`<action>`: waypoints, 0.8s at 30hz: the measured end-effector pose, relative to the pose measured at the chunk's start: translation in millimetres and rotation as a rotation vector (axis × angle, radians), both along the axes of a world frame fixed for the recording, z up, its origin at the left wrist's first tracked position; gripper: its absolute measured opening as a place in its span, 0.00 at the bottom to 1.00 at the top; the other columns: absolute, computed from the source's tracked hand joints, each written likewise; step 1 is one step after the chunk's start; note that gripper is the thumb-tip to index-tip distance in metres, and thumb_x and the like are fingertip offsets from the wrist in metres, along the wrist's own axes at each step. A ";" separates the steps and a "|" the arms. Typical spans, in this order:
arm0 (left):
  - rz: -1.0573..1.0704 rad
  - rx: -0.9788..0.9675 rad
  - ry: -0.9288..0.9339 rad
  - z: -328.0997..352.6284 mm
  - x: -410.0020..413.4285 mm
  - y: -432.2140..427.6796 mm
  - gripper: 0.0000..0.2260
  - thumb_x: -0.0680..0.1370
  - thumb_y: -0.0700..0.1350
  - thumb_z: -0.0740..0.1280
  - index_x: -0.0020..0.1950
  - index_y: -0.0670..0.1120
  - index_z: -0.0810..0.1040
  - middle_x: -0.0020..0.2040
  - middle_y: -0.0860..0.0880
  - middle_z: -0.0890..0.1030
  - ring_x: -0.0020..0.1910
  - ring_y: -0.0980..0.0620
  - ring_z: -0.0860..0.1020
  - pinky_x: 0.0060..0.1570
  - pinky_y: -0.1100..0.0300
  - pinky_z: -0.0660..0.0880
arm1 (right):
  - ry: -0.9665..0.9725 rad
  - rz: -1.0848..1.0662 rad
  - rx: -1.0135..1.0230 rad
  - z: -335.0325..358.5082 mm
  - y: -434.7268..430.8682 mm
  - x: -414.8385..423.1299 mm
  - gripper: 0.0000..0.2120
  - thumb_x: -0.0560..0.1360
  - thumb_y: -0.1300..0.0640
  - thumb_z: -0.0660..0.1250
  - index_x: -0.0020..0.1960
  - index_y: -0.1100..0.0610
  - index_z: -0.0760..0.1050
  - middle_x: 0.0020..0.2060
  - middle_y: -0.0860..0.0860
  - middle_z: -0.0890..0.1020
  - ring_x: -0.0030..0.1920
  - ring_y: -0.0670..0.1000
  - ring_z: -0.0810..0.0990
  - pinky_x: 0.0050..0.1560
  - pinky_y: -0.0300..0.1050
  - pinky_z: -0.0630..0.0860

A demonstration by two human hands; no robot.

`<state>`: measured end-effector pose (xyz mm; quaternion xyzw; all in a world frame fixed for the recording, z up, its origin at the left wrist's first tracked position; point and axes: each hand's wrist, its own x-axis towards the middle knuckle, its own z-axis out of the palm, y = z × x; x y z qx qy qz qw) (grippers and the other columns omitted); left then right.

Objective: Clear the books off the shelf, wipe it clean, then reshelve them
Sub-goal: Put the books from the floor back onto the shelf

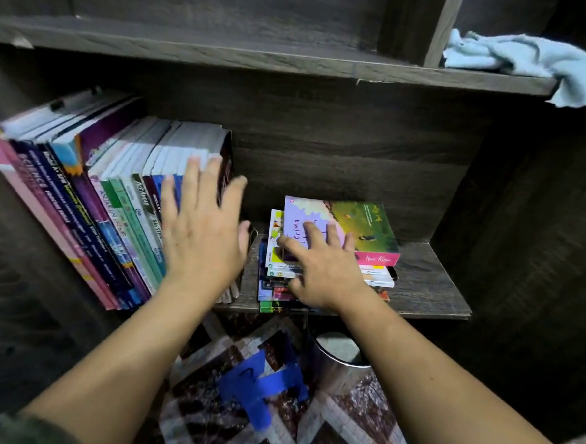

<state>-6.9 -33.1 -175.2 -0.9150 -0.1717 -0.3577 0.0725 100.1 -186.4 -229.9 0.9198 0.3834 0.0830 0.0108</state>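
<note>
**Desk:** What does the frame show?

**Photographer:** A person at a dark wooden shelf, both arms reaching in. At centre left, the left hand lies flat against a leaning row of upright books, its fingers straight and spread apart. At centre, the right hand rests on the top cover of a flat stack of books, fingers splayed and clamped on nothing.

**Desk:** And the wiping?

**Photographer:** A pale blue cloth lies bunched on the upper shelf at upper right, one corner hanging over the edge, with neither hand near it. Every book in view is on the shelf. I cannot tell whether this is clearing or reshelving.

**Desk:** What could go wrong?

**Photographer:** The row tilts hard to the left and appears to be steadied by that open palm. Take the hand away carelessly and the volumes may slide or fan out across the board. The stack is uneven and its lower books jut past the front edge. A one-handed drag could spill them toward the metal bin at lower centre.
</note>
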 end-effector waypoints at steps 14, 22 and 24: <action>-0.040 -0.072 0.046 -5.7 -10.6 26.1 0.35 0.71 0.35 0.73 0.74 0.45 0.62 0.74 0.40 0.61 0.76 0.39 0.56 0.73 0.41 0.57 | -0.142 0.046 0.045 -9.3 -2.3 1.2 0.28 0.71 0.42 0.71 0.67 0.45 0.66 0.69 0.60 0.68 0.66 0.68 0.67 0.62 0.64 0.64; -0.019 -0.075 0.035 -8.4 -7.1 24.1 0.39 0.67 0.29 0.73 0.74 0.45 0.62 0.74 0.40 0.61 0.76 0.38 0.55 0.73 0.42 0.55 | -0.158 -0.001 0.015 -14.2 -2.6 -8.2 0.22 0.76 0.49 0.68 0.68 0.50 0.67 0.74 0.61 0.64 0.71 0.70 0.63 0.69 0.64 0.61; -0.021 -0.083 0.039 -8.3 -7.6 24.3 0.39 0.67 0.29 0.73 0.74 0.45 0.62 0.74 0.40 0.61 0.76 0.38 0.55 0.73 0.42 0.54 | -0.152 0.011 0.019 -16.6 -4.9 -5.9 0.22 0.79 0.50 0.65 0.70 0.50 0.64 0.75 0.61 0.61 0.72 0.69 0.61 0.71 0.63 0.58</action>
